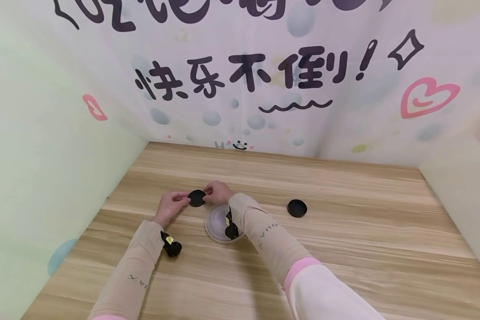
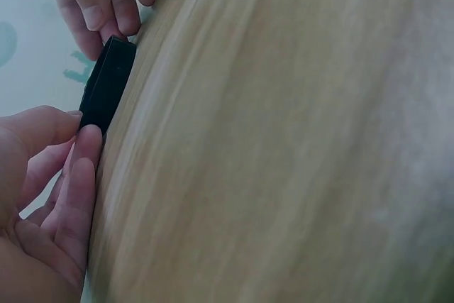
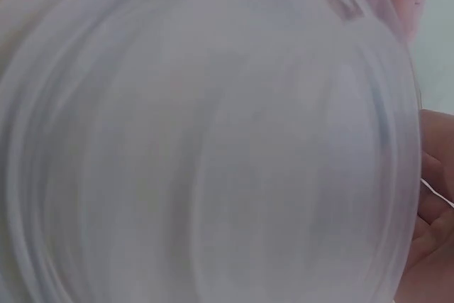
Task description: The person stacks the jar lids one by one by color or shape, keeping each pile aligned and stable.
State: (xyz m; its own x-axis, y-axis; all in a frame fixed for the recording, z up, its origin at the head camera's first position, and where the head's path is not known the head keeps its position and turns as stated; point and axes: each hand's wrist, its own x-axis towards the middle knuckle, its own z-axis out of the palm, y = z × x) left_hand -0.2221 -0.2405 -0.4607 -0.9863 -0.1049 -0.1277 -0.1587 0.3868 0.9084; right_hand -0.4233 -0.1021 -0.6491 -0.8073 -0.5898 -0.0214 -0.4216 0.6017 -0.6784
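Observation:
Both hands meet at a shallow black round lid [image 1: 197,198], set low over the wooden table. My left hand [image 1: 171,207] pinches its left edge between thumb and fingers. At the opposite edge, the fingertips of my right hand [image 1: 218,193] grip the lid. The left wrist view has the lid [image 2: 108,83] edge-on, showing its raised rim. Just under the right wrist sits a translucent round plastic container [image 1: 214,229], partly hidden by the arm and wrist camera. That container [image 3: 213,140] fills most of the right wrist view, blurred, with the hands behind it.
A second black round lid [image 1: 297,208] lies on the table to the right. The wooden table [image 1: 364,249] is bordered by a printed cloth backdrop [image 1: 240,126] behind and pale walls at the sides. A wrist camera [image 1: 172,247] hangs beside the left forearm.

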